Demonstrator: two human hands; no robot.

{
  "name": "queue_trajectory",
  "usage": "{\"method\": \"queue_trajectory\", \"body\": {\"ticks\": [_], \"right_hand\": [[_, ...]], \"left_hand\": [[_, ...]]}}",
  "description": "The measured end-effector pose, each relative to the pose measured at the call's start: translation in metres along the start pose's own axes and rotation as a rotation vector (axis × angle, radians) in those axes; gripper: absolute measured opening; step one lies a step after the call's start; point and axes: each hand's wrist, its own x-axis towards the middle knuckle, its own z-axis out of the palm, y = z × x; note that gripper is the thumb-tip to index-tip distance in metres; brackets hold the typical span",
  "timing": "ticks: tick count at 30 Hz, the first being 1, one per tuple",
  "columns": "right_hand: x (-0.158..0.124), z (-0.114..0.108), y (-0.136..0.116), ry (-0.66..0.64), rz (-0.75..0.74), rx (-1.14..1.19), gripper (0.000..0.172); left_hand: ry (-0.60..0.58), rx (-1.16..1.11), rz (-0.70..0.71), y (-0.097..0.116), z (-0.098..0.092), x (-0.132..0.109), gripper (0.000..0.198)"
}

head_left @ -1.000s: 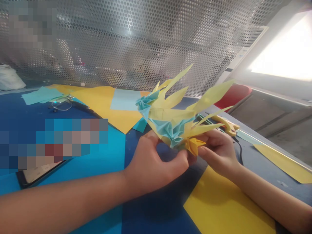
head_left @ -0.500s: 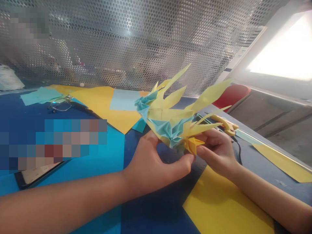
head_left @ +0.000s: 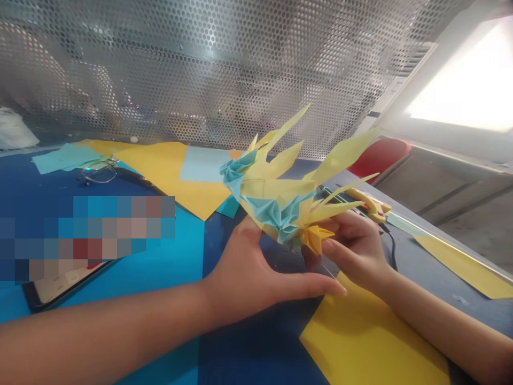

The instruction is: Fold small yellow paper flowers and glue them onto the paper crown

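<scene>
A folded paper figure [head_left: 280,198] in pale yellow and light blue, with long pointed spikes, is held up over the table. My right hand [head_left: 355,248] pinches its lower end by a small orange-yellow part [head_left: 316,236]. My left hand [head_left: 256,270] is under the figure's left side; its thumb stretches out flat to the right and its fingers reach up behind the paper, touching the underside.
Yellow sheets [head_left: 372,337] and light blue sheets [head_left: 202,163] lie on the blue table [head_left: 256,353]. Glasses [head_left: 98,172] rest at the back left. A phone [head_left: 60,286] lies at the left. A yellow tool with a cord [head_left: 371,206] sits behind my right hand. A perforated metal screen [head_left: 224,69] stands behind.
My left thumb has let go of the figure's bottom and now stretches out flat to the right. The figure and my right hand have barely moved.
</scene>
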Motion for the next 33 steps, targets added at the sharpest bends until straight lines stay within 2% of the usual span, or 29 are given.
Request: {"method": "queue_trajectory", "body": {"ticks": [7,13,19,22,25,29,33], "right_hand": [[0.001,0.000,0.001,0.014,-0.012,0.003,0.015],[0.000,0.000,0.001,0.000,-0.007,0.000,0.018],[0.001,0.000,0.001,-0.023,-0.008,-0.001,0.016],[0.000,-0.001,0.003,-0.022,-0.009,0.008,0.016],[-0.002,-0.003,0.004,-0.021,-0.009,0.022,0.014],[-0.002,-0.004,0.004,-0.023,-0.005,0.032,0.013],[-0.001,-0.003,0.004,-0.026,-0.016,0.037,0.015]], "left_hand": [[0.015,-0.114,0.018,-0.001,0.000,0.003,0.008],[-0.037,-0.110,0.050,-0.001,-0.002,0.001,0.039],[0.203,-0.017,-0.018,-0.016,-0.006,-0.010,0.035],[0.110,-0.105,0.007,-0.015,-0.006,-0.009,0.036],[-0.004,-0.152,0.030,-0.006,-0.004,-0.003,0.028],[-0.035,-0.168,0.030,0.004,-0.002,0.001,0.021],[-0.038,-0.180,0.006,0.003,-0.003,0.002,0.015]]}}
